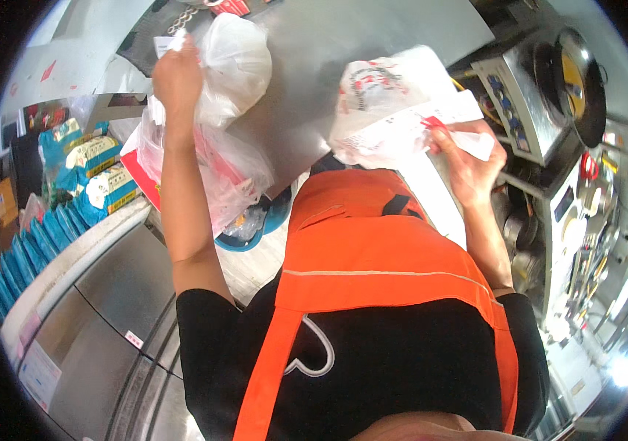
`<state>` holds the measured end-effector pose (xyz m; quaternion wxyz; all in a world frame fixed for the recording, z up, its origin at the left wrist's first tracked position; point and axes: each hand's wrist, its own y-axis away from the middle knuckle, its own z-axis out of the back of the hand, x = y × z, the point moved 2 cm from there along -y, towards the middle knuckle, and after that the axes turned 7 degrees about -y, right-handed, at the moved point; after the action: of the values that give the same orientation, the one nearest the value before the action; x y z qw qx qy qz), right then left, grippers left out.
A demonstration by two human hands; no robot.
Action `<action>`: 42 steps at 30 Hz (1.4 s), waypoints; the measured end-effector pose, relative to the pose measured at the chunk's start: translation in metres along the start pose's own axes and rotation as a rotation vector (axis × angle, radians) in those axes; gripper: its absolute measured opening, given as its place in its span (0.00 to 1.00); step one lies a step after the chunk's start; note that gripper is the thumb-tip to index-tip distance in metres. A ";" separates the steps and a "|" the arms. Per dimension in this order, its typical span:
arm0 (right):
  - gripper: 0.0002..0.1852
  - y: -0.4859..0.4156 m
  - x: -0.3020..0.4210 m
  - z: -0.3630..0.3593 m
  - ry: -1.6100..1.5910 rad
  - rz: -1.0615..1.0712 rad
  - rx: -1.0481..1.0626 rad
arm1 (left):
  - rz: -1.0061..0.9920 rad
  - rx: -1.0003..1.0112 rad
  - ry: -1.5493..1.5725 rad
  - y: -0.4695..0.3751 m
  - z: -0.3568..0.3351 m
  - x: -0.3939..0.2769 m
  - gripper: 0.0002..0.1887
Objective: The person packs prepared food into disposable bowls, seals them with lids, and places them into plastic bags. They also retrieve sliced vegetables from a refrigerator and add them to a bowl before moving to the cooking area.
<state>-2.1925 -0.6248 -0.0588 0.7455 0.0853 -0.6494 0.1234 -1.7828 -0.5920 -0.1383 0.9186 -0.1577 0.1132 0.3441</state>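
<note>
My left hand [177,77] is closed in a fist beside a full, rounded white plastic bag [236,66], with white plastic showing above the fist. It seems to grip the bag's gathered top; the fingers hide the exact hold. On the right, a white plastic carrier bag [371,82] with red and dark print rests at the edge of the steel counter [297,71]. My right hand [476,165] pinches its gathered end between thumb and fingers, along with a small red piece [434,122]. A long white paper slip [396,125] with print lies across this bag.
Thin pinkish plastic bags [225,171] hang at the counter's left edge, above a blue bin [239,242]. Blue packets [99,165] line the left side. A steel stove unit with knobs [507,110] and a black pan [584,93] stand at the right.
</note>
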 end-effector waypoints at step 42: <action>0.06 0.200 0.144 -0.615 -0.197 -0.003 0.378 | 0.430 -0.346 0.854 0.229 0.327 0.643 0.16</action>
<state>-1.6511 -0.2462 -0.0100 0.6492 0.2365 -0.6844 0.2329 -1.4291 0.0746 -0.0882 0.6593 -0.4072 0.4500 0.4439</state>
